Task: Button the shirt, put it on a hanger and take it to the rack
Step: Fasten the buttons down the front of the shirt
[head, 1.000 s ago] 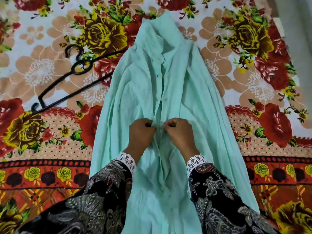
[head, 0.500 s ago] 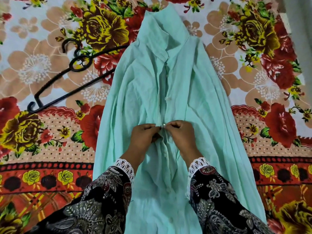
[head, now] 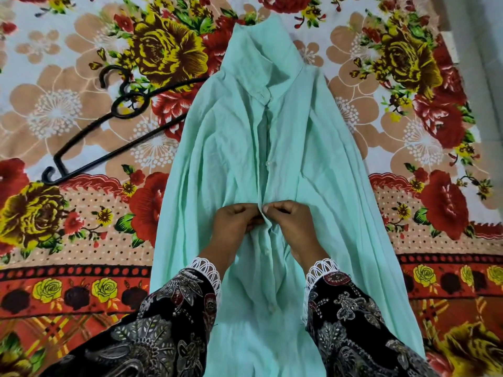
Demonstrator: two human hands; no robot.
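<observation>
Both hands have crept a little lower along the placket since a second ago, and the shirt's collar now sits further from the top edge of the view. At this moment the mint-green shirt (head: 313,164) lies flat, front up, on the flowered bedsheet (head: 435,118), collar away from the person and hem running off the near edge between the patterned sleeves (head: 174,317). On the shirt's middle seam the left hand (head: 235,223) and the right hand (head: 295,224) meet, fingertips touching, each with its fingers curled and pressed together to pinch one edge of the placket (head: 268,148) (whether a button sits between the fingertips cannot be told). Above the hands a small pale button (head: 269,163) shows on the placket; below them, nearer the hem, another button (head: 271,308) shows. Left of the shirt lies the black hanger (head: 109,126), flat on the bedsheet, its far arm passing under the shirt's shoulder edge.
</observation>
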